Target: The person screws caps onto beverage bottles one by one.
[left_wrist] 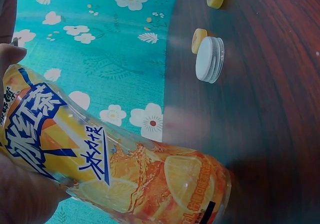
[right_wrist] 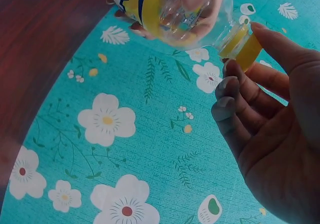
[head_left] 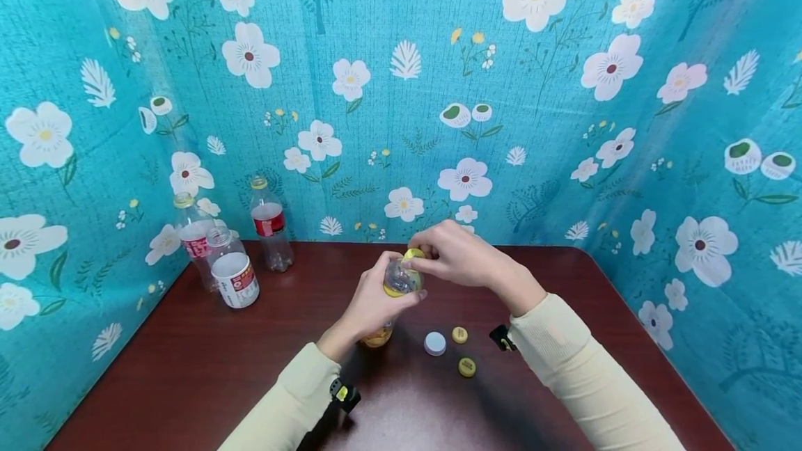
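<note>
While the left (head_left: 370, 298) grips a bottle (left_wrist: 135, 159), the right (head_left: 460, 256) seemingly pinches its cap (right_wrist: 248, 53).

Dark reddish table (head_left: 301, 305), three bottles (head_left: 235, 280), white cap (head_left: 435, 344), two yellow caps (head_left: 466, 367)

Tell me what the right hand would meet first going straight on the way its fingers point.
The yellow cap, which the right hand pinches. Past it, the clear shoulder of the bottle and then the left hand seem to follow, though depth is hard to judge.
</note>
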A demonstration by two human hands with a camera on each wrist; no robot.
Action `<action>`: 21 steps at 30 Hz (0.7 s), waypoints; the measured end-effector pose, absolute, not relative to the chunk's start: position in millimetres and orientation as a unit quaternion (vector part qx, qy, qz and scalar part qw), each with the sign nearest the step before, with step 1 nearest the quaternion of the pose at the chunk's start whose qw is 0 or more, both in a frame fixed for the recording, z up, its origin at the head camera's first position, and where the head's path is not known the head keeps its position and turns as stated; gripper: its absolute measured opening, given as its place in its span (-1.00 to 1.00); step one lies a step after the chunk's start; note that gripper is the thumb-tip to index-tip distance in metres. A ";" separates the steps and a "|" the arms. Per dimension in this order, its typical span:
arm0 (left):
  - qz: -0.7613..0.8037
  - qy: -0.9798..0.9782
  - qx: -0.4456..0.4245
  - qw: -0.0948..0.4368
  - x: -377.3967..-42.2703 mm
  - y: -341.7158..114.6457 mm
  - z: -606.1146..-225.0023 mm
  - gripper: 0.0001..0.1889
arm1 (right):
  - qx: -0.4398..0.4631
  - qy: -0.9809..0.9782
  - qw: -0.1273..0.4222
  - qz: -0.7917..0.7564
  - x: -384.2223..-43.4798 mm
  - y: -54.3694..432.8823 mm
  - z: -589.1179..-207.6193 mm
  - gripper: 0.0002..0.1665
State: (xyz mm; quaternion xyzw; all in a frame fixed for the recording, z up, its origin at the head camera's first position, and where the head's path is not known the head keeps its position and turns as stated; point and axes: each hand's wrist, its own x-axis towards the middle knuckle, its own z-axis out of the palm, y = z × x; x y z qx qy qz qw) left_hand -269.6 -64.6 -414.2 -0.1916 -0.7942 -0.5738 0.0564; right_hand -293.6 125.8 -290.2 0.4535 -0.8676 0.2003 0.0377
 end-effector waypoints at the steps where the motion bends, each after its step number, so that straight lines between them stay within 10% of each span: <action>1: -0.574 -0.794 -0.192 0.058 -269.6 -64.4 -413.6 -0.37 | 0.458 -0.865 0.038 0.202 -293.8 125.8 -290.2 -0.88; 17: -0.565 -0.800 -0.195 0.045 -271.5 -66.8 -415.8 -0.35 | 0.478 -0.855 0.007 0.202 -295.4 130.6 -286.3 -0.87; 21: -0.569 -0.795 -0.206 0.044 -270.6 -66.0 -416.1 -0.37 | 0.419 -0.893 0.052 0.154 -292.6 126.6 -288.7 -0.59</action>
